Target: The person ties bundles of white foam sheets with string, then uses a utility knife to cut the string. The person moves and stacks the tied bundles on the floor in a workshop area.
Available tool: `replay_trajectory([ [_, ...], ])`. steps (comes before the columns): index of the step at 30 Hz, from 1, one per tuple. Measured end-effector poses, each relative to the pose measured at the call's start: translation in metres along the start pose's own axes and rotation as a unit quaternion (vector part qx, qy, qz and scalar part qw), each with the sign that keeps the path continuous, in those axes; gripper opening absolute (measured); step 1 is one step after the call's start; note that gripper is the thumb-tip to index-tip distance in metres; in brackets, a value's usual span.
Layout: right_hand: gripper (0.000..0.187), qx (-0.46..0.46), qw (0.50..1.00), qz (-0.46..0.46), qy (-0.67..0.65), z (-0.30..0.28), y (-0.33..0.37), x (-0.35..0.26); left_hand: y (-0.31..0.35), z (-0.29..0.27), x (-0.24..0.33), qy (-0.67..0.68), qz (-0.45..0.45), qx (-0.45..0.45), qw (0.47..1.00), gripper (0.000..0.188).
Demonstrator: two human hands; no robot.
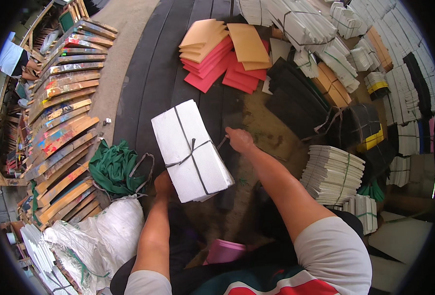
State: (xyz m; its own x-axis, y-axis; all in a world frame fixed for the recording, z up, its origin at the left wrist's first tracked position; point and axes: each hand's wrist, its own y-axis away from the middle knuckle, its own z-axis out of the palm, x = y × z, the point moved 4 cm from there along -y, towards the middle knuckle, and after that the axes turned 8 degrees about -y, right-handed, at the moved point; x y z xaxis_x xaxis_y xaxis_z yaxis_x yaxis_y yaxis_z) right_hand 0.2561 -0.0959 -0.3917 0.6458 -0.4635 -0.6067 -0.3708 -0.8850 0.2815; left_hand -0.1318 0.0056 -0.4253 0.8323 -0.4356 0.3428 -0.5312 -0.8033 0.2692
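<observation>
Manually, pinches strap point(221, 143) in right hand point(240, 140) near black matting's point(141, 98) right edge, with left hand point(163, 184) partly behind tied white bundle point(169, 132), grip indeterminable.

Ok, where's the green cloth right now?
In the head view, the green cloth is left of centre, between the paint-stained wooden slats and the left hand, just above the white sack in the picture.

Cord point(193, 144) around a white stack point(201, 161) is gripped by the right hand point(240, 140), near the mat's point(146, 93) right edge.
</observation>
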Motion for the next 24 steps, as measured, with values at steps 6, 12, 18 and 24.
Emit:
replay_trajectory([
  [6,0.018,0.027,0.999,0.008,0.021,0.009,-0.007,0.017,-0.029,0.011,-0.029,-0.089,-0.033,0.028,0.995,0.021],
  [12,0.027,0.235,0.959,-0.122,-0.098,0.004,-0.007,-0.024,-0.066,-0.037,0.015,-0.021,-0.015,0.172,0.985,0.039],
  [18,0.065,-0.029,0.919,0.155,-0.360,0.071,-0.015,-0.037,-0.109,-0.009,0.045,0.364,-0.071,-0.027,0.928,0.048],
  [24,0.070,-0.033,0.919,0.198,-0.338,0.067,-0.005,-0.051,-0.099,0.006,0.056,0.511,-0.120,-0.063,0.849,0.057],
])
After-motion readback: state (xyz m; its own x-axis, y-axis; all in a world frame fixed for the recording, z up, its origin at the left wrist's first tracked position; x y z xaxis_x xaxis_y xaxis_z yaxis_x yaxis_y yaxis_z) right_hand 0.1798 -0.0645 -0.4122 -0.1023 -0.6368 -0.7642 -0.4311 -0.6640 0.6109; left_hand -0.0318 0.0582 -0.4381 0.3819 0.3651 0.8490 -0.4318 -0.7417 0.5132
